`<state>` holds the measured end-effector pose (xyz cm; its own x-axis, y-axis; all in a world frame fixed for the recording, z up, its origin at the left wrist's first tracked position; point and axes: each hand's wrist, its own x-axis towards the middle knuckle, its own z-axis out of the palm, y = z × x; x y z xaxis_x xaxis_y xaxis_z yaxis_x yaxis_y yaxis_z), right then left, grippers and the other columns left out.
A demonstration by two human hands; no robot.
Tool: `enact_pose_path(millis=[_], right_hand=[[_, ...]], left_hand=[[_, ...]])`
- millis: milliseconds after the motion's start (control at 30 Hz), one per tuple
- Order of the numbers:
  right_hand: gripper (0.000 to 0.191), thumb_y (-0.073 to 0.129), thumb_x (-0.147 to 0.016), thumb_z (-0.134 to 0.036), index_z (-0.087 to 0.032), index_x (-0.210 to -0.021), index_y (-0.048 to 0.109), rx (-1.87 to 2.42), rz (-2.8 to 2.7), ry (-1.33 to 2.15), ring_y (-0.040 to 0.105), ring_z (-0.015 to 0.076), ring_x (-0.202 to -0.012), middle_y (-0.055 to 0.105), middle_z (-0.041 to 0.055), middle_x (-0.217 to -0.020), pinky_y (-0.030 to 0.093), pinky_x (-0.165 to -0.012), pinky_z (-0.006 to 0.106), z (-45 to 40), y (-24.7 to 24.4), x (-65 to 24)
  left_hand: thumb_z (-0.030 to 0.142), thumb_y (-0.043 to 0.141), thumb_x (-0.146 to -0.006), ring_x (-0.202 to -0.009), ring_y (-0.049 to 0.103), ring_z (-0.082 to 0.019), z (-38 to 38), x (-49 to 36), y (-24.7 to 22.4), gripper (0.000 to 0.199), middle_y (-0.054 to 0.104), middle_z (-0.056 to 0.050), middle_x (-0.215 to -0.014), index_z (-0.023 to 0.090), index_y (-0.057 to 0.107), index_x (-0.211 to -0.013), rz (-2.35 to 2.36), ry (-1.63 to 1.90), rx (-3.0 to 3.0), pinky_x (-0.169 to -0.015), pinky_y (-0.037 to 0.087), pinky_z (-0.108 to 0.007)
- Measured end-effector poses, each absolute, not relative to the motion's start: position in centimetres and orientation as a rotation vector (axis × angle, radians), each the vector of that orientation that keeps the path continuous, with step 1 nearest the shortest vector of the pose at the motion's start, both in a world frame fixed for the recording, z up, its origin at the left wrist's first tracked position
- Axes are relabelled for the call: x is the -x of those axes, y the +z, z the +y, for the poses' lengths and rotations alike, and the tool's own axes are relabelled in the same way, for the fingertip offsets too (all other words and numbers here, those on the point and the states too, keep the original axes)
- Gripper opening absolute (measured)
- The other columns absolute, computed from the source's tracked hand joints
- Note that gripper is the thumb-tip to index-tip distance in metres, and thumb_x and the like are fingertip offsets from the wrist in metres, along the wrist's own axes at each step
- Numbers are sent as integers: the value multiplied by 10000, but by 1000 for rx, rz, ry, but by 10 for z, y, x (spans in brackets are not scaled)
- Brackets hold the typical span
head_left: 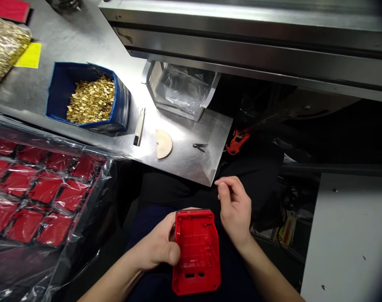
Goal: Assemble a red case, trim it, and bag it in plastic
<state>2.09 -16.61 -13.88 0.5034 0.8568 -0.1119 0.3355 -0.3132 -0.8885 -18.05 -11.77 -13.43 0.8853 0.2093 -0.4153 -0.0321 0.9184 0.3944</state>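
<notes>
My left hand (161,245) is wrapped round the left side of a red plastic housing (199,247), its thumb lying on the near rim. The housing's hollow inside faces up, showing ribs, small posts and two dark openings at the lower end. To the right of it, apart from the housing, my right hand (236,207) is closed, thumb against the curled index finger. Whatever is between those fingers, if anything, is too small or hidden to make out. The corner of the metal table (186,167) lies just beyond my right fingertips.
On the metal table are a blue bin (121,105) of small brass parts, a cutter knife (139,127), a half-round beige piece (163,144), small nippers (200,147) and a grey bin (178,110) with clear bags. A plastic-lined crate (105,184) of red parts stands left; a metal beam (241,50) crosses above.
</notes>
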Motion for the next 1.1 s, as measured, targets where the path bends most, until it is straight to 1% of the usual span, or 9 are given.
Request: enact_pose_path(millis=[167, 233, 300, 367, 467, 567, 733, 867, 1100], right_hand=[[281, 605, -984, -308, -240, -1256, 623, 2019, -1368, 731, 626, 246, -1098, 640, 84, -1220, 520, -958, 378, -98, -180, -52], [373, 671, -935, -323, -227, -1288, 598, 2111, -1509, 637, 564, 319, -1218, 591, 128, -1296, 477, -1051, 464, -71, -195, -59], [331, 693, -912, -325, -229, -1221, 624, 2165, -1596, 633, 533, 357, -1241, 576, 137, -1299, 449, -1069, 512, -55, -205, -63], [205, 637, -949, -321, -234, -1135, 631, 2156, -1608, 667, 562, 328, -1186, 603, 114, -1236, 465, -1034, 475, -51, -209, -65], [161, 564, -1001, -354, -249, -1120, 592, 2134, -1587, 755, 636, 222, -897, 653, 39, -1019, 510, -824, 348, -63, -206, -66], [126, 593, -990, -379, -255, -1014, 597, 2160, -1574, 852, 575, 166, -665, 608, -25, -792, 439, -636, 289, -86, -192, -68], [191, 642, -990, -444, -275, -1073, 674, 1935, -1346, 1112, 608, 132, -715, 658, -22, -854, 465, -622, 243, -131, -125, -57], [134, 655, -1001, -296, -263, -1128, 681, 1659, -1536, 1190, 594, 104, -707, 646, -23, -853, 474, -636, 225, -161, -78, -28], [123, 621, -1002, -208, -164, -1095, 690, 1678, -1685, 928, 633, 139, -718, 691, 23, -840, 495, -652, 276, -175, -83, 8]], left_hand=[[753, 822, -680, -1178, 681, -389, -120, 189, -135, 1133, 671, -194, -1318, 282, 326, -1584, 490, 219, -433, -1004, 522, -540], [757, 814, -687, -1178, 681, -391, -122, 191, -134, 1088, 671, -188, -1314, 278, 372, -1558, 510, 236, -430, -1011, 517, -547], [756, 819, -682, -1182, 677, -397, -123, 192, -132, 1043, 669, -189, -1313, 253, 439, -1512, 531, 245, -419, -1019, 513, -545], [748, 827, -678, -1193, 671, -400, -124, 193, -130, 1032, 666, -187, -1320, 245, 458, -1500, 553, 251, -411, -1022, 510, -536], [725, 845, -678, -1195, 667, -381, -125, 193, -127, 1039, 665, -173, -1320, 247, 450, -1512, 557, 261, -399, -1010, 516, -496], [687, 872, -679, -1125, 682, -308, -125, 192, -126, 1010, 675, -125, -1263, 262, 463, -1500, 567, 284, -390, -972, 521, -415], [652, 875, -712, -1044, 670, -258, -126, 188, -126, 957, 670, -112, -1217, 252, 465, -1479, 638, 298, -440, -930, 505, -376], [624, 882, -729, -1066, 654, -252, -127, 182, -123, 919, 651, -98, -1226, 254, 459, -1456, 670, 304, -418, -961, 488, -382], [583, 929, -686, -947, 628, -194, -126, 174, -112, 936, 645, -52, -1074, 246, 461, -1424, 706, 289, -452, -817, 486, -294]])
